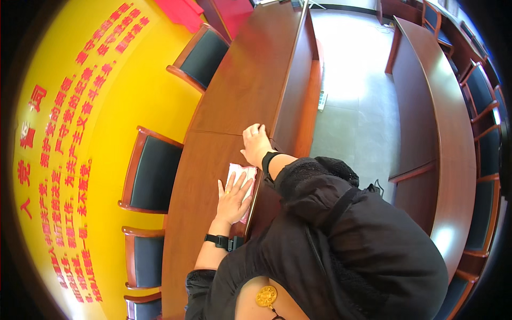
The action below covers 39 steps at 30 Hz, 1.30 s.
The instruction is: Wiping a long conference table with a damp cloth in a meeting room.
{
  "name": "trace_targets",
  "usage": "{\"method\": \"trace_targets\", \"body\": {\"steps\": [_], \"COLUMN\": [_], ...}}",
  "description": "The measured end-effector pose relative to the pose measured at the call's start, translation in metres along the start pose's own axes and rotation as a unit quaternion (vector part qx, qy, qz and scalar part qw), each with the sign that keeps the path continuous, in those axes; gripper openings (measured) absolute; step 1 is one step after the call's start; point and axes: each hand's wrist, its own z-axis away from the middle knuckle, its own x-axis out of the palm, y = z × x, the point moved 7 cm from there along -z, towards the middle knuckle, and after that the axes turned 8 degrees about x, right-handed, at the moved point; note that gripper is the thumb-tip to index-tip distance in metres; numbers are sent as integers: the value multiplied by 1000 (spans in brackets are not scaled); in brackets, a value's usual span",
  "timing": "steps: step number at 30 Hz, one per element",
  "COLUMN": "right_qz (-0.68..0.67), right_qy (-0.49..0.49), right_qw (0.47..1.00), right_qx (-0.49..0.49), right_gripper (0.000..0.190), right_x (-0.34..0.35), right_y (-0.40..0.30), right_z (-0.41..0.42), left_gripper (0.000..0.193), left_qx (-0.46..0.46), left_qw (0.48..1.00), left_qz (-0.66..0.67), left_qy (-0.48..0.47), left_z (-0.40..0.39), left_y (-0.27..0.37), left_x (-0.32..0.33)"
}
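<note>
A white cloth with a pink edge lies on the brown wooden table near its right-hand edge. My left hand rests flat on top of the cloth, fingers spread, a ring on one finger. It covers much of the cloth's middle. Just beyond the cloth, my right hand is palm down on the tabletop beside the same edge. Its fingers are slightly bent, the thumb stands apart, and I see nothing in it. Dark bands circle both wrists; the left one carries a small black device.
Dark-padded wooden chairs line the table's left side, before a yellow wall bearing red writing. Across the grey floor runs another long wooden table, with several chairs behind it. Red fabric hangs at the upper left.
</note>
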Motion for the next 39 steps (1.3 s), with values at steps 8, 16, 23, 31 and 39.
{"method": "trace_targets", "body": {"steps": [8,16,23,31,39], "right_qz": [-16,73,105,-80,-58], "right_qy": [-100,-74,-84,60,37], "right_qw": [995,992,978,980,976], "right_qx": [-2,-71,-158,-171,-207], "right_gripper": [78,73,65,77,80], "right_x": [9,7,-9,10,1], "right_y": [4,7,5,25,24], "right_z": [1,-10,-28,-61,-71], "left_gripper": [55,55,57,59,58], "left_qx": [-44,-41,-97,-141,-206], "left_qw": [999,999,995,989,976], "left_qz": [-7,-14,-12,-21,-29], "left_qy": [3,-1,27,48,59], "left_z": [-16,-50,-89,-131,-152], "left_y": [-16,-34,-70,-115,-149], "left_x": [3,-4,-12,-20,-23]}}
